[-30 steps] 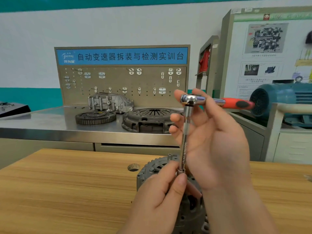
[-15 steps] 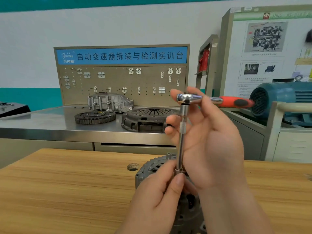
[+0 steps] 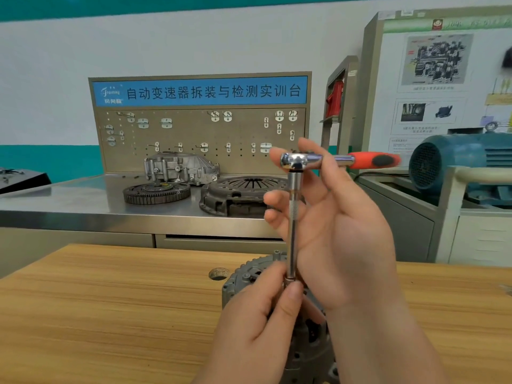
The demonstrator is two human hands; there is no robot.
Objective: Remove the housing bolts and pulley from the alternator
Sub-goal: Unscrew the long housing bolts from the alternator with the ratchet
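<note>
A person's left hand pinches the lower end of a chrome extension bar between thumb and fingers, where it meets the top of a grey alternator. The alternator stands at the middle of the wooden counter's near edge. The bar stands nearly upright and is topped by a ratchet wrench, whose red-and-black handle points toward the counter's right edge. The right hand steadies the tool: thumb and forefinger grip the ratchet head, and the other fingers curl loosely beside the bar's knurled upper part. The left thumb hides whether the bar's tip sits on a housing bolt. A round hole shows in the counter just left of the alternator. Behind, a steel counter carries a flywheel, a clutch pressure plate and a cast housing below a pegboard with a blue sign. A teal electric motor sits off to the right.
</note>
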